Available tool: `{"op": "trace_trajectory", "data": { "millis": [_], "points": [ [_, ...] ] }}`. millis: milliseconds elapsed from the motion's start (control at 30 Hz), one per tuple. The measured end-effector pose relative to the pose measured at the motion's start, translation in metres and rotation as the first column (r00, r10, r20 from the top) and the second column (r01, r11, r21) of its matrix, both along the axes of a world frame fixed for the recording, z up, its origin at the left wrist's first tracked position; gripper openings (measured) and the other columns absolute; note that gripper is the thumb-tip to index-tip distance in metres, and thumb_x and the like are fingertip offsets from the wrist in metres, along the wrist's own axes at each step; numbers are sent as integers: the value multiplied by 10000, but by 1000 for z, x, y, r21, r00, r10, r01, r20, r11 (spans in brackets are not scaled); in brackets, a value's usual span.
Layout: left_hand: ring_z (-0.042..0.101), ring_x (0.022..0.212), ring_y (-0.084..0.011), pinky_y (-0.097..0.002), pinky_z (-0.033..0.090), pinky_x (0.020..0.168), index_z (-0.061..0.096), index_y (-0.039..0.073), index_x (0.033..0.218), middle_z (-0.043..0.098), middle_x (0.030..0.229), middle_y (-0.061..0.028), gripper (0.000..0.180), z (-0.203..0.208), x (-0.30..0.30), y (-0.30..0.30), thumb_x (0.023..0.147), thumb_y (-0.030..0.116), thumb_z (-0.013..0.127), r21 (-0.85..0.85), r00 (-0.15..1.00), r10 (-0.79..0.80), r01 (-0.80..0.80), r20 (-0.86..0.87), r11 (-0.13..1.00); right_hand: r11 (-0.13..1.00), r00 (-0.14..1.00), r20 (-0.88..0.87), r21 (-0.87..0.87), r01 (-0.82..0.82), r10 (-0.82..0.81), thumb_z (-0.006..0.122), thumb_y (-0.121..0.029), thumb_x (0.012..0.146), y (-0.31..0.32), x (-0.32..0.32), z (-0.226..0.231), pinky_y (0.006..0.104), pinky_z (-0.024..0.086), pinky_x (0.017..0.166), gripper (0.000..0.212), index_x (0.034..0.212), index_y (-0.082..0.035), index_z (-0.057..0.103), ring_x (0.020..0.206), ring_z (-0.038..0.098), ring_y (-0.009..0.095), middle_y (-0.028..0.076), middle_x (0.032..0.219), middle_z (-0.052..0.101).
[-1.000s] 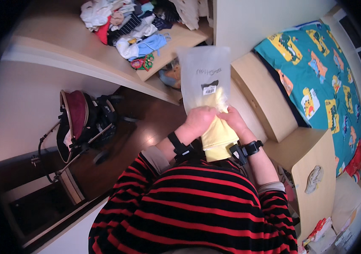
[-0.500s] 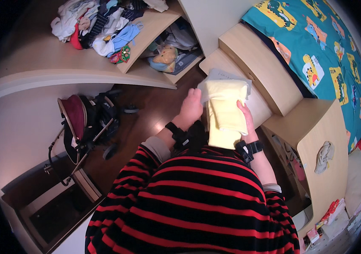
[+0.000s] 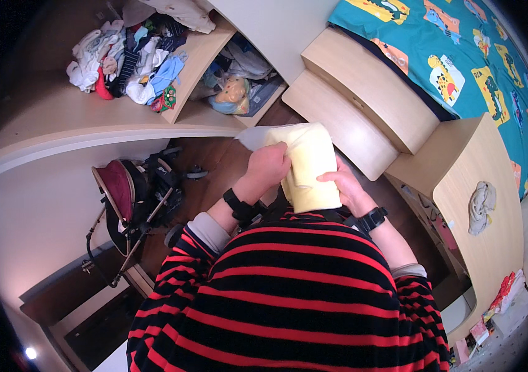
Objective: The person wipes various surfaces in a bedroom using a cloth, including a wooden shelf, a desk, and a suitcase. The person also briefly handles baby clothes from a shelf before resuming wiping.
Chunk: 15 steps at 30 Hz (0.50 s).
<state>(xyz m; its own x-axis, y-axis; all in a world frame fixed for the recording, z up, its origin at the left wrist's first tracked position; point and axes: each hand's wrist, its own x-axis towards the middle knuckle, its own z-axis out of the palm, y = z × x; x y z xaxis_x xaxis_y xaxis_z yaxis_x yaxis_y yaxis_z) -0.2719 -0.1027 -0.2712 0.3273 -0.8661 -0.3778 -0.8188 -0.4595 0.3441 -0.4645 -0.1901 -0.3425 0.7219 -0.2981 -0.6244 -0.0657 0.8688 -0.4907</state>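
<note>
A folded pale yellow cloth [image 3: 312,161], perhaps a garment, is held up in front of my striped top between both hands. My left hand [image 3: 268,166] is closed on its left edge, fingers curled in a fist. From the right, my right hand [image 3: 346,183] grips the cloth, its thumb lying across the front and the other fingers hidden behind. A translucent plastic bag [image 3: 255,137] sticks out to the left past the cloth's far end, above my left hand. Whether the cloth is still partly inside the bag I cannot tell.
A heap of clothes [image 3: 131,62] lies on the cabinet shelf, far left. Below it, a cubby holds a bagged soft item [image 3: 232,96]. A folded stroller [image 3: 124,192] stands left. Ahead are wooden steps [image 3: 344,121] and a bed with a teal cover [image 3: 444,74].
The bag has slid from around the cloth's far end toward the left. My left hand has moved in onto the cloth's edge, and my right thumb lies further across its front.
</note>
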Motion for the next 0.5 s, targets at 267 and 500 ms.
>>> {"op": "trace_trajectory", "data": {
  "millis": [267, 500],
  "points": [
    [628, 669, -373, -484, 500, 591, 503, 37, 829, 609, 666, -186, 86, 27, -9, -11, 770, 92, 536, -211, 985, 28, 8, 168, 977, 973, 954, 191, -58, -223, 230, 556, 95, 667, -42, 16, 29, 318, 525, 839, 524, 1186, 23, 577, 901, 659, 194, 98, 1053, 659],
    [623, 651, -384, -483, 502, 572, 499, 20, 841, 614, 686, -194, 70, 22, 32, -19, 801, 76, 512, -185, 960, -46, 101, 278, 978, 892, 870, 222, -223, -394, 440, 549, 65, 701, -19, 50, 51, 292, 499, 835, 484, 1182, 19, 572, 920, 636, 170, 86, 1032, 659]
  ]
}}
